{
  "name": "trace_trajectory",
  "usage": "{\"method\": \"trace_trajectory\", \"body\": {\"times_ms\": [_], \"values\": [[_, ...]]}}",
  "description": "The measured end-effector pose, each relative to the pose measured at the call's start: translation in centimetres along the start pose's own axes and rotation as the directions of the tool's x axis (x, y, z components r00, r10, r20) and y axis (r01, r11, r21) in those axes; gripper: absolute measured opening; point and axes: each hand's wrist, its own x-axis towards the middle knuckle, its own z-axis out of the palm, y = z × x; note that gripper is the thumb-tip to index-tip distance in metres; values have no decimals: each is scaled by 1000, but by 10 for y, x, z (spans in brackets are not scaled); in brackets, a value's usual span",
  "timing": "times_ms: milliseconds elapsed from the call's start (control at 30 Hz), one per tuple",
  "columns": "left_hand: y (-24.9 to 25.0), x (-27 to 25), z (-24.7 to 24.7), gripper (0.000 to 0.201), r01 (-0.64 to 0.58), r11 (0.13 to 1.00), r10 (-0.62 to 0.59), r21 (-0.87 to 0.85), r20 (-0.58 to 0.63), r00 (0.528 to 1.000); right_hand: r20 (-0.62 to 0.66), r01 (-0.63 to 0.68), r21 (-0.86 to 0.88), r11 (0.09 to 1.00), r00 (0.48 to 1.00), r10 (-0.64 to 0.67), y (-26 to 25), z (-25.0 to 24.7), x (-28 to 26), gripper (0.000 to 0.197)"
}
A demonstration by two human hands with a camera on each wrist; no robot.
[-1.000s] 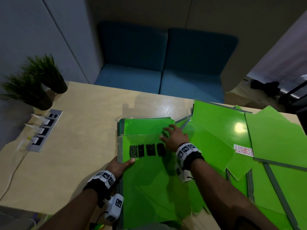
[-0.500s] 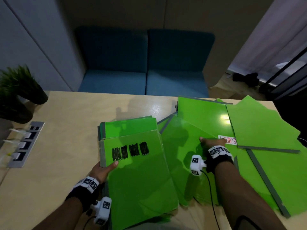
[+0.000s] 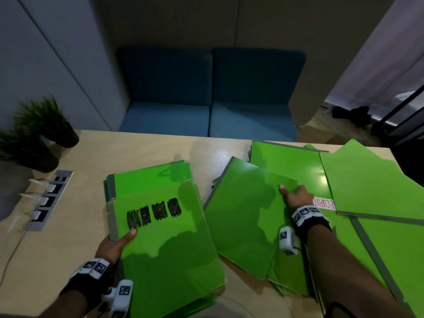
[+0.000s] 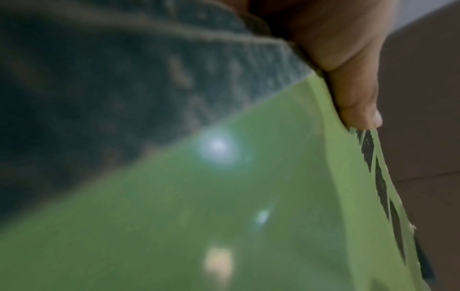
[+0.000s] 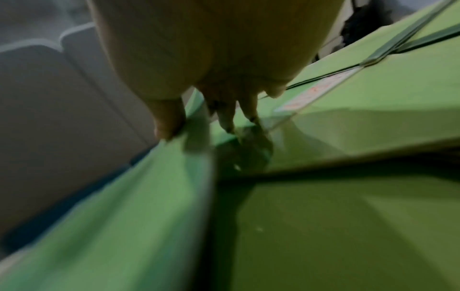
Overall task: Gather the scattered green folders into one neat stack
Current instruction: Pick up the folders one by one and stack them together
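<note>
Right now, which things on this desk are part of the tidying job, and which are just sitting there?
Part of the job:
- stack of folders, left hand gripping its edge
- loose folder, right hand pinching its edge
- scattered folders at right

Just sitting there:
- potted plants
- socket strip
- blue sofa behind the table
</note>
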Motion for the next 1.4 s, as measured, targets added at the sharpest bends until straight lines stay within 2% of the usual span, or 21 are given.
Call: {"method": "trace_trajectory", "body": {"times_ms": [100, 267, 333, 433, 500, 600, 700, 800, 867, 933, 1033, 1067, 1133, 1233, 1300, 1400], "values": [[-6, 5, -21, 61, 39, 998, -37, 44, -57, 998, 5, 75, 13, 997, 997, -75, 21, 15, -13, 84], [-11, 15, -38, 77, 68, 997, -65, 33, -82, 995, 38, 149, 158, 976, 987, -156, 48, 29, -18, 87], [-10, 18, -37, 80, 75, 995, -70, 67, -79, 994, 2, 172, 250, 953, 984, -178, 49, 22, -14, 72], [-8, 19, -30, 82, 82, 992, -77, 100, -59, 995, -146, 211, 337, 917, 974, -171, 40, 9, 0, 53], [-4, 19, -25, 80, 85, 992, -81, 96, -41, 996, -237, 104, 201, 974, 970, -55, 35, 3, 11, 69], [0, 23, -18, 81, 81, 994, -81, 79, -7, 997, -232, -160, 39, 986, 959, 164, 28, -2, 17, 83], [0, 31, -12, 102, 111, 990, -113, 85, 20, 993, -178, -224, 111, 968, 954, 241, 17, 0, 15, 81], [-5, 38, -9, 117, 150, 982, -156, 114, 44, 987, -89, -268, 313, 911, 947, 309, 16, 2, 19, 85], [-13, 49, -10, 128, 166, 977, -175, 133, 53, 983, -56, -222, 511, 830, 955, 290, 13, 1, 20, 84], [-11, 47, -11, 132, 170, 977, -179, 130, 56, 982, -105, -101, 641, 761, 970, 218, -7, 3, 15, 79], [-1, 31, -12, 113, 149, 977, -161, 155, 67, 985, -227, 161, 723, 672, 974, 11, -47, 10, -5, 60], [0, 29, -10, 109, 147, 978, -158, 144, 67, 985, -280, 241, 719, 652, 959, -46, -61, 9, -13, 58], [-2, 28, -9, 115, 141, 985, -148, 97, 67, 987, -365, 390, 696, 603, 915, -171, -96, -6, -36, 53], [-5, 27, -9, 122, 144, 986, -147, 84, 38, 988, -466, 564, 630, 534, 825, -320, -149, -46, -67, 29], [-7, 27, -9, 126, 146, 987, -149, 70, 36, 988, -450, 599, 628, 497, 801, -395, -175, -66, -82, 8], [-7, 30, -8, 133, 139, 989, -141, 52, 43, 989, -361, 578, 644, 501, 807, -468, -197, -54, -87, 7]]}}
